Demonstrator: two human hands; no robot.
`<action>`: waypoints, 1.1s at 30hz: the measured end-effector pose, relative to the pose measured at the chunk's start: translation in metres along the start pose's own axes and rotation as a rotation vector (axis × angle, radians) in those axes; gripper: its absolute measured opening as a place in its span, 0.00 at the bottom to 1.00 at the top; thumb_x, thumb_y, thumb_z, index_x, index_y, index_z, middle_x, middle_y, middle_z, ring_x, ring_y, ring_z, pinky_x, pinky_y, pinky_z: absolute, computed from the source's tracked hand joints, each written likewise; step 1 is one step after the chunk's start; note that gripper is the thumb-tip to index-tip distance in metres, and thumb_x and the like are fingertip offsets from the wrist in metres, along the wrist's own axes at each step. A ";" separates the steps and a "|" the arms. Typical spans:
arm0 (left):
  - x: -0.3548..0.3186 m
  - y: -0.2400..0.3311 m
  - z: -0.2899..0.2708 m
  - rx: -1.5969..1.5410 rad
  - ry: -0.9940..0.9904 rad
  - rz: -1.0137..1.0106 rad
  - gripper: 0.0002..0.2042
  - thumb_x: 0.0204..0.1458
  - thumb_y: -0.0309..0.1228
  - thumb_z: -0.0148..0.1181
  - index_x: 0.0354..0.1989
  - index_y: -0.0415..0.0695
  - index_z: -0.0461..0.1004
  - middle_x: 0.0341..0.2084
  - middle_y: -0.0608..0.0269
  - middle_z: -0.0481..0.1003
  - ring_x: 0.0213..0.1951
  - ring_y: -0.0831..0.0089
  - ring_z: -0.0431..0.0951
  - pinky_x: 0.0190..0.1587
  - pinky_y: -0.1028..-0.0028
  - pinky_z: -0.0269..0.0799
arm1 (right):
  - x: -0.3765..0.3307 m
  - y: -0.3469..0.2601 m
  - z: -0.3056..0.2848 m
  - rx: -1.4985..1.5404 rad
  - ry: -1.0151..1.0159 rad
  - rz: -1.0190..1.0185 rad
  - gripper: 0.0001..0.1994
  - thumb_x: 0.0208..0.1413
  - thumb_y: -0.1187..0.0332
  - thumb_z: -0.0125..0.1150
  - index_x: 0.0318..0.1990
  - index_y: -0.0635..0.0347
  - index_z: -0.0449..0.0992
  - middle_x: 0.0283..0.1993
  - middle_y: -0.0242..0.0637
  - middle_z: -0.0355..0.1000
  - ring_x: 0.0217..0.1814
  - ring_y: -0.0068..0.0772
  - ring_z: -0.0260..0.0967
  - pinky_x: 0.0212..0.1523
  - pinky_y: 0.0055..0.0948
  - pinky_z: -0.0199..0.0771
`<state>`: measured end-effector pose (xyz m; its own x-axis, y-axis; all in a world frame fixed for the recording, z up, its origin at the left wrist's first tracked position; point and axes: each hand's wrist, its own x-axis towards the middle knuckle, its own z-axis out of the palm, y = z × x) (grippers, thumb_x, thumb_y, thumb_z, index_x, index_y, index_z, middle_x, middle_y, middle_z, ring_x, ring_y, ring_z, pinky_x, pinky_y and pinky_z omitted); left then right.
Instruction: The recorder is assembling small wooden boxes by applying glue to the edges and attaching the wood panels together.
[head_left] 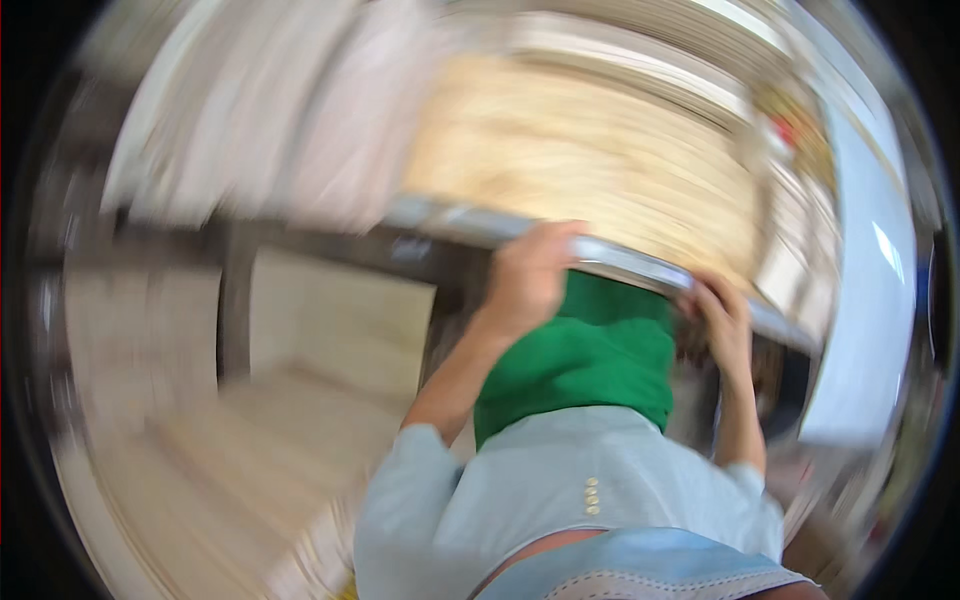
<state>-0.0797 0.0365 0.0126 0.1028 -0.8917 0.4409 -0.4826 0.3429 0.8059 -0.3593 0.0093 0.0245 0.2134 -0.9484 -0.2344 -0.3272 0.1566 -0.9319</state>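
My left hand [528, 280] is closed at the near edge of a pale work surface [590, 150], its fingers curled at a shiny silver strip [632, 262]. At the other end of that strip, the bent fingers of my right hand [722, 312] press against it. The strip runs along the table's front edge; blur hides whether it is a separate piece or part of the edge. Below the hands, green cloth [590, 350] covers my lap or lower body, under a light blue top [600, 460].
Pale, streaked stacks or sheets [270, 110] cover the left of the table. Small mixed items, one of them red [785, 130], lie at the far right. A glossy white panel [865, 280] stands beside the table. Dark framing [235, 300] and a cream-coloured open compartment [335, 310] lie below left.
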 end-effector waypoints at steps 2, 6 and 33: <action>0.012 -0.013 0.000 -0.026 -0.060 -0.200 0.12 0.57 0.23 0.47 0.48 0.44 0.73 0.21 0.70 0.68 0.21 0.81 0.65 0.24 0.79 0.64 | 0.007 -0.004 -0.002 -0.047 0.042 -0.104 0.09 0.59 0.73 0.51 0.43 0.67 0.74 0.26 0.32 0.71 0.27 0.19 0.66 0.29 0.20 0.67; 0.041 -0.031 0.003 -0.200 0.020 -0.388 0.11 0.58 0.28 0.54 0.47 0.39 0.73 0.20 0.71 0.67 0.23 0.80 0.67 0.28 0.79 0.66 | -0.004 -0.019 -0.038 -0.133 0.160 0.045 0.09 0.60 0.70 0.53 0.43 0.65 0.75 0.22 0.29 0.69 0.23 0.16 0.65 0.24 0.19 0.67; 0.280 -0.157 0.033 0.739 -0.203 -0.278 0.36 0.41 0.50 0.62 0.53 0.32 0.68 0.49 0.39 0.71 0.54 0.48 0.69 0.57 0.61 0.62 | 0.330 -0.041 -0.073 -0.826 0.394 0.282 0.19 0.53 0.66 0.49 0.50 0.67 0.73 0.59 0.51 0.66 0.62 0.51 0.62 0.57 0.42 0.66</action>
<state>-0.0039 -0.2763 -0.0033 0.1776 -0.9760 0.1261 -0.9192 -0.1187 0.3756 -0.3426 -0.3302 0.0055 -0.2484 -0.9536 -0.1699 -0.8975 0.2926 -0.3300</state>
